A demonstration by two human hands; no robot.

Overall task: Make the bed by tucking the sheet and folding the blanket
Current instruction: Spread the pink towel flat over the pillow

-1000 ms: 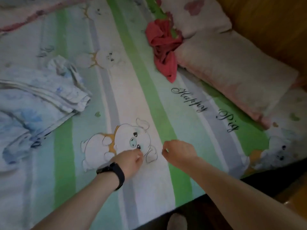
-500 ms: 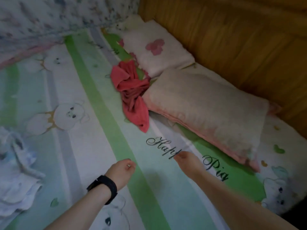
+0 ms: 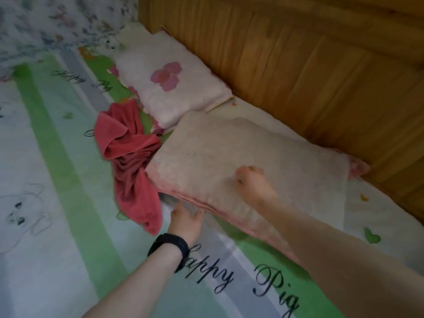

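- Looking down from head height over a bed, with both bare forearms reaching in from the near edge.
- The sheet (image 3: pixel 68 180) lies spread flat over the mattress and fills the near and left parts of the scene. It is pale with green and grey stripes running from near to far.
- Black script lettering (image 3: pixel 229 276) on the sheet reads "Happy Pig" at the near right. A faint cartoon pig (image 3: pixel 20 214) is printed at the left edge.
- The near pillow (image 3: pixel 229 145), beige with a pink border, lies on the sheet at centre right, just beside a wooden panel (image 3: pixel 298 65) that runs along the far right.
- The right hand (image 3: pixel 252 184) rests on top of the near pillow, fingers curled down into the cover and grasping it. The hand is somewhat blurred.
- The left hand (image 3: pixel 185 219) lies palm down on the sheet at the pillow's near left edge. Its fingers are stretched out and relaxed, with the tips meeting the pillow's pink border.
- A black wristband (image 3: pixel 169 245) circles the left wrist.
- The far pillow (image 3: pixel 165 88), white with a pink flower print, lies beyond the near pillow, also against the wooden panel.
- A crumpled red cloth (image 3: pixel 128 157) lies on the sheet, touching the left end of the near pillow and just beside the far pillow.
- A floral-patterned fabric (image 3: pixel 57 24) fills the far left corner; it is too blurred to identify.
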